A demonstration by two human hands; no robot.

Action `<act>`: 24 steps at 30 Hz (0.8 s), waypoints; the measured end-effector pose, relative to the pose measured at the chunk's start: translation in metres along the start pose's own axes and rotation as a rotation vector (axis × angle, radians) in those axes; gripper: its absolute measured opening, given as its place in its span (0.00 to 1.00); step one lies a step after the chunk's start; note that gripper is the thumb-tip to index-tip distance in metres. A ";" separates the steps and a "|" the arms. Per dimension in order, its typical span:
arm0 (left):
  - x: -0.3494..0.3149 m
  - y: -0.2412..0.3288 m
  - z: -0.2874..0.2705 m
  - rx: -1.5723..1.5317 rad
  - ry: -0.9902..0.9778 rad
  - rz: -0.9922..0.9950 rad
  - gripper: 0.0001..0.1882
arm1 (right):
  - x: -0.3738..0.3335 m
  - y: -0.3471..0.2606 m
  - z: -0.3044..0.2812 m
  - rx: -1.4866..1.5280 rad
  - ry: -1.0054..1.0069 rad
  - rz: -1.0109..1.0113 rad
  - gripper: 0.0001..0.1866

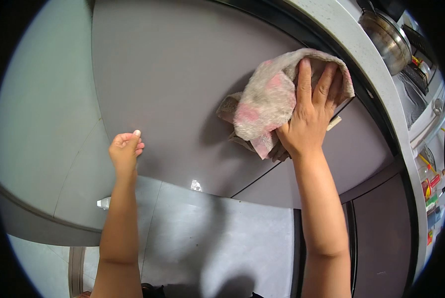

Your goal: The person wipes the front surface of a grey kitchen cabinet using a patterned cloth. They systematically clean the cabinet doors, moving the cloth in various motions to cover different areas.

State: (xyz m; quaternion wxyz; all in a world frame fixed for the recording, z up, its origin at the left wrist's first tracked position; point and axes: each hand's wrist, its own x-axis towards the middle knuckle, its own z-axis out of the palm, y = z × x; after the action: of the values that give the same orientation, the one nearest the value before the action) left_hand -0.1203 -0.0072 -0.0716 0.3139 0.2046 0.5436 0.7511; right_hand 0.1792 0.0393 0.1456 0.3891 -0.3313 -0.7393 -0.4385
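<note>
My right hand [308, 119] presses a grey-white cleaning cloth with pink patches [266, 102] against a grey-brown cabinet door [178, 64], near its upper right edge. Its fingers point away from me and lie over the cloth, part of which folds over beside them. The cloth bunches and hangs loose to the left of the hand. Off to the left, my left hand [127, 149] is held in front of the door's left edge, fingers curled in with the thumb against them. Nothing shows in that hand.
A pale countertop [381, 84] curves along the right, with a steel pot [387, 42] and several bottles and packets on it. A second cabinet panel [361, 149] adjoins the door. Grey floor tiles [182, 238] lie below, and a pale wall [43, 109] stands at left.
</note>
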 end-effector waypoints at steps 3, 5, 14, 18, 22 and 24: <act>-0.003 0.002 0.005 0.010 0.015 -0.017 0.11 | -0.036 0.001 0.015 0.012 -0.016 0.117 0.44; -0.008 0.002 0.011 0.009 -0.020 -0.031 0.11 | -0.088 -0.012 0.028 0.085 -0.050 0.278 0.45; -0.009 0.000 0.015 0.013 -0.024 -0.021 0.11 | -0.177 -0.035 0.034 0.138 -0.339 0.173 0.33; -0.007 -0.005 0.015 0.009 0.009 0.044 0.10 | -0.052 -0.014 0.016 0.102 -0.001 0.313 0.35; -0.009 -0.010 0.015 0.018 0.052 0.043 0.11 | -0.067 -0.009 0.027 0.144 0.034 0.268 0.33; -0.014 -0.007 0.018 0.041 0.042 0.030 0.10 | -0.123 -0.016 0.045 0.115 0.042 0.322 0.35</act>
State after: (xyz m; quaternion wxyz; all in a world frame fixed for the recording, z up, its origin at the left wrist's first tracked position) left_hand -0.0970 -0.0029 -0.0722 0.2870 0.2033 0.5622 0.7484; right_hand 0.2115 0.0554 0.0184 0.4881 -0.4132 -0.6922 -0.3344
